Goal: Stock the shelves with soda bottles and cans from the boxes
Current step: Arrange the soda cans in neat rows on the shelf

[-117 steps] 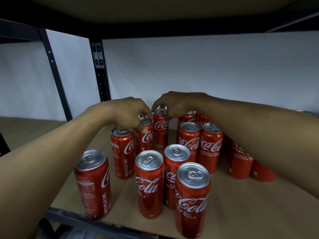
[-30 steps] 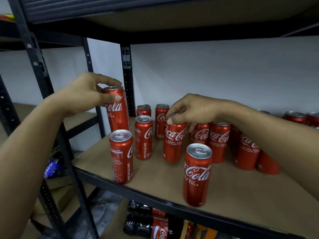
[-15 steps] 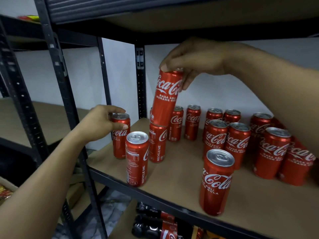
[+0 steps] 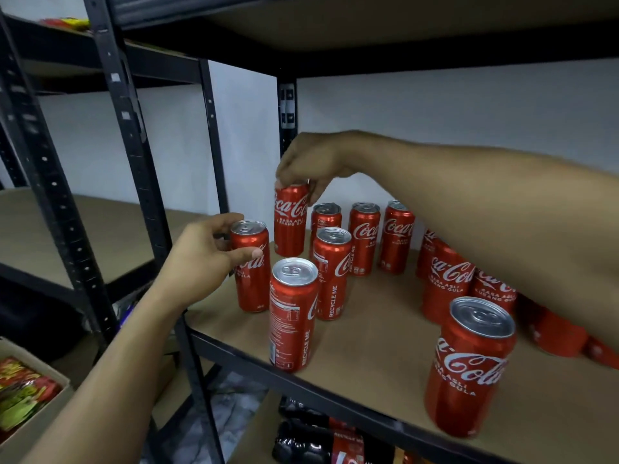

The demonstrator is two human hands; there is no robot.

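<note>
Several red Coca-Cola cans stand on a brown shelf board (image 4: 385, 333). My left hand (image 4: 204, 259) wraps round the upper part of one can (image 4: 253, 283) standing at the shelf's left edge. My right hand (image 4: 311, 162) reaches in from the right and pinches the top rim of another can (image 4: 290, 222) at the back left corner; its base is at the board or just above it. Between them and the front edge stand two loose cans (image 4: 293, 316) (image 4: 331, 272). A further can (image 4: 469, 366) stands near the front edge at right.
Black steel uprights (image 4: 134, 155) frame the shelf's left side, and another board lies overhead. Dark soda bottles (image 4: 321, 440) lie on the shelf below. A cardboard box with colourful packets (image 4: 23, 390) sits at lower left. More cans crowd the right under my forearm.
My right hand has lowered its can from high in the air to the back left corner. My left hand still holds its can at the left edge.
</note>
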